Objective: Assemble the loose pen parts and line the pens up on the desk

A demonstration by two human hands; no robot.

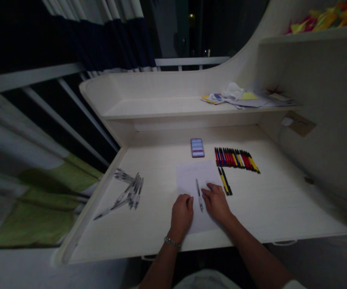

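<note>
A clear pen with dark ends (pixel 199 196) lies lengthwise on a sheet of white paper (pixel 188 176) between my two hands. My left hand (pixel 182 210) rests on the paper's left part, its fingers curled into a loose fist and nothing showing in it. Just right of the pen, my right hand (pixel 216 200) lies with its fingers apart, fingertips close to the barrel; I see no grip on it. A yellow-and-black pen and a black pen (pixel 226 181) lie beside the paper, near my right hand. Above them runs a row of several coloured pens (pixel 235 158).
A loose pile of clear pens (pixel 134 188) lies on the desk's left side. Behind the paper is a phone (pixel 197 147) with its screen lit. Papers and a crumpled tissue (pixel 233 91) sit on the raised shelf (pixel 155 106). A cable (pixel 279 134) hangs along the right wall.
</note>
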